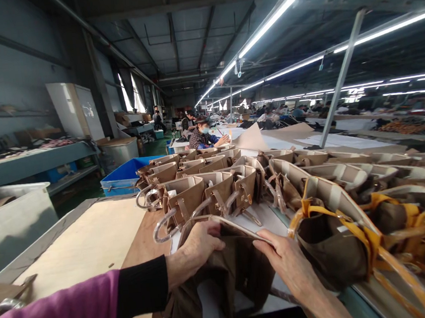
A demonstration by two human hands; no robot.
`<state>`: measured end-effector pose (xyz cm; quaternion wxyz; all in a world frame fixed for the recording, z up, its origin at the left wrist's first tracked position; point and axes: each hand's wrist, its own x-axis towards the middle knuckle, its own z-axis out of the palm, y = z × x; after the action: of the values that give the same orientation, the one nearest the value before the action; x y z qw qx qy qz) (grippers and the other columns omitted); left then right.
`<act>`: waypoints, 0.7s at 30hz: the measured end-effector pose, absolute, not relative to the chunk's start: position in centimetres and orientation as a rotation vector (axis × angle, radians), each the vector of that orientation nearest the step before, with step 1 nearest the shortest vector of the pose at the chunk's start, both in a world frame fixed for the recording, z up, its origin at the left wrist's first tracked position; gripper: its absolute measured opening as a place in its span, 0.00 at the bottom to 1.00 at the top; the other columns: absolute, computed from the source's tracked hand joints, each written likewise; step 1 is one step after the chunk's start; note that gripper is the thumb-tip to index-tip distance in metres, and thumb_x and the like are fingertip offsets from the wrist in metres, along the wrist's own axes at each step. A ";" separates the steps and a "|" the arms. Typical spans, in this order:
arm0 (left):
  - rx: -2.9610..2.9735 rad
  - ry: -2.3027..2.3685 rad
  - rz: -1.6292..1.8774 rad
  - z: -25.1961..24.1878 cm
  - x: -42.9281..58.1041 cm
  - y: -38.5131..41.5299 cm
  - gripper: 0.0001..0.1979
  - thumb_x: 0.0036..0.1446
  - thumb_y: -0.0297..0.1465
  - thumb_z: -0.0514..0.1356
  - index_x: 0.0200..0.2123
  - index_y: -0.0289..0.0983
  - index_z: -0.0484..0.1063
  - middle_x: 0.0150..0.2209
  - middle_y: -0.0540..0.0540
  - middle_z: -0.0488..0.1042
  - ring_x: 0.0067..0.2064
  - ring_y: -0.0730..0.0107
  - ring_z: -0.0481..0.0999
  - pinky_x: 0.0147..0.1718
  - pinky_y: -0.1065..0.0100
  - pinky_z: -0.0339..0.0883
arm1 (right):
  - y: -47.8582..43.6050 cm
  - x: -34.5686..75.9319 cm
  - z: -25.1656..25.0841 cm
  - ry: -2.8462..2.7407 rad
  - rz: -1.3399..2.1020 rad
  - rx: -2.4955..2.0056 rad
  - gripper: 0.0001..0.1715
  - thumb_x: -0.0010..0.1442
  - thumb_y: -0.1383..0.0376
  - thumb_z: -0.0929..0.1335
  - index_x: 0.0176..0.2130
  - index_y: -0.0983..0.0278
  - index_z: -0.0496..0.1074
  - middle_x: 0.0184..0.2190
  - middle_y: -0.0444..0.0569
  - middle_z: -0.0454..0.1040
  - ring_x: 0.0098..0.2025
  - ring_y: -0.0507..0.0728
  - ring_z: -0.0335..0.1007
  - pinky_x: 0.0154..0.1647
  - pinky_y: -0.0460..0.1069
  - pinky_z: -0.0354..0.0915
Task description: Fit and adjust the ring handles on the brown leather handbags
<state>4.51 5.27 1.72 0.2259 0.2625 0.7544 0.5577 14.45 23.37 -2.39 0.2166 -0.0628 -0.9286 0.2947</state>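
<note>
Both of my hands grip the top rim of a tan handbag with dark brown lining (228, 278) that stands in front of me. My left hand (195, 249), in a purple and black sleeve, is closed on the rim's left side. My right hand (287, 260) is closed on the rim's right side, thumb on the edge. The bag's mouth is held apart between them.
Rows of tan handbags (200, 185) with plastic-wrapped handles fill the table ahead. Bags with orange straps (356, 230) lie to the right. A bare board (88, 243) lies left, with a blue bin (123, 178) beyond. A seated person (202, 135) works farther back.
</note>
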 end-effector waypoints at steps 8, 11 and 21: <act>0.719 2.218 1.615 -0.4 3.4 5.3 0.20 0.35 0.19 0.57 0.37 0.34 0.73 0.36 0.48 0.74 0.40 0.66 0.71 0.40 0.67 0.62 | 23.3 14.6 -2.6 -2.591 0.808 -0.206 0.13 0.62 0.58 0.59 0.29 0.59 0.65 0.21 0.41 0.64 0.26 0.55 0.61 0.30 0.47 0.58; 0.735 2.218 1.547 0.3 3.7 5.4 0.19 0.35 0.19 0.56 0.35 0.33 0.74 0.33 0.49 0.74 0.39 0.66 0.71 0.40 0.67 0.62 | 23.1 14.7 -2.4 -2.593 0.818 -0.224 0.13 0.62 0.59 0.59 0.29 0.59 0.65 0.21 0.41 0.65 0.27 0.55 0.61 0.30 0.48 0.58; 0.741 2.184 1.531 1.0 3.8 5.5 0.15 0.35 0.19 0.57 0.31 0.32 0.74 0.29 0.49 0.73 0.34 0.69 0.69 0.35 0.69 0.61 | 22.8 14.8 -2.0 -2.565 0.850 -0.221 0.14 0.62 0.59 0.60 0.29 0.59 0.67 0.20 0.42 0.66 0.26 0.55 0.63 0.28 0.47 0.58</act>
<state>3.81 5.46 1.01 0.1857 0.2630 0.7752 0.5435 14.83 22.76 -2.05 0.2138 -0.0796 -0.9242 0.3062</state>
